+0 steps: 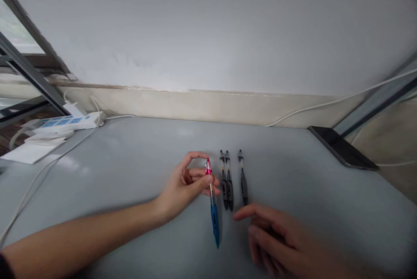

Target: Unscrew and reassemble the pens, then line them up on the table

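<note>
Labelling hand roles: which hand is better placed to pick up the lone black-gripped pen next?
Probably the right hand: nothing shows in it, and it is near the lower end of the lone black-gripped pen. The left hand is farther and holds the red-and-blue pen.

no readable text, no legible labels

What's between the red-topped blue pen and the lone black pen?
Fingertips of the left hand, then two black pens side by side on the table; the head view shows it.
</note>
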`<state>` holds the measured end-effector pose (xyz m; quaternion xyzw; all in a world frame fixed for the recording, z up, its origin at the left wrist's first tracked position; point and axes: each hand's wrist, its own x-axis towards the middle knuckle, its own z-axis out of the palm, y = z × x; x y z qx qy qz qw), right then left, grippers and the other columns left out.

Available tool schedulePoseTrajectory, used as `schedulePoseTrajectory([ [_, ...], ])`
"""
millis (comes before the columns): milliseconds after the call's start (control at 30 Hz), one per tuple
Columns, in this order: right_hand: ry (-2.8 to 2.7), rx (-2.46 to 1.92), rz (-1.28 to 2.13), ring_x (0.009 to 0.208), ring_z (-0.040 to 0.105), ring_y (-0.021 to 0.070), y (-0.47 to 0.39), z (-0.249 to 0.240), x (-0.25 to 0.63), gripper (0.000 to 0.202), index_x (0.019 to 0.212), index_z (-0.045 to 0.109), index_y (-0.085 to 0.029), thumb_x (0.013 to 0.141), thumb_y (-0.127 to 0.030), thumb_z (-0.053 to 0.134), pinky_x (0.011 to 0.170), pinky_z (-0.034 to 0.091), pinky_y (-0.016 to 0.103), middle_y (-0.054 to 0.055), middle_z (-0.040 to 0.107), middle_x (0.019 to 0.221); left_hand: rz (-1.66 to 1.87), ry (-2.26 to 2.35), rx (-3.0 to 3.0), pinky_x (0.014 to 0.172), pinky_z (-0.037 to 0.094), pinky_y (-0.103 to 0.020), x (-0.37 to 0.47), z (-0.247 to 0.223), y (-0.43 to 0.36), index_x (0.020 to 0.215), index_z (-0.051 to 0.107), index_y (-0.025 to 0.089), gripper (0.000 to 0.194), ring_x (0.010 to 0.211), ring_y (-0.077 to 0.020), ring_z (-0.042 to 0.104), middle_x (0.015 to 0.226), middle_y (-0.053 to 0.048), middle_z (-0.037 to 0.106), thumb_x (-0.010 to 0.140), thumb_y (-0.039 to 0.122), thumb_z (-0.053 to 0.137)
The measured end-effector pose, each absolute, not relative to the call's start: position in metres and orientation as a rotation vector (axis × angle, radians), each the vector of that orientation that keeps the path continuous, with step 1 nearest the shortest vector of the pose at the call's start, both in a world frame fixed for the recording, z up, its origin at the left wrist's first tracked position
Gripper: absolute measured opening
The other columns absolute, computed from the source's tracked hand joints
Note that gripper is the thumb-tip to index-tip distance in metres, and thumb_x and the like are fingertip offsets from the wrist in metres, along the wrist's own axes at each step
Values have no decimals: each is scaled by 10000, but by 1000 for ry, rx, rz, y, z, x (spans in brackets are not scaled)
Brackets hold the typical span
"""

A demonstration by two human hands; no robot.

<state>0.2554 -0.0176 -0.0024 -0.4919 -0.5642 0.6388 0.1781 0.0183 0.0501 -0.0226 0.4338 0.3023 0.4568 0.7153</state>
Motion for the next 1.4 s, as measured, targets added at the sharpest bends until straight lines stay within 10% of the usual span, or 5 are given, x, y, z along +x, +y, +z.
schedulePoseTrajectory([
  [1400,-1608,-1366,1796,467,486,106,-17,-10,257,398,1136,598,-228,938,-573,588,495,410,236,-46,618,665,979,747,970,676,604,-298,22,-20,52,1077,544,199,488,659,-182,770,773,-25,778,781,385,885],
])
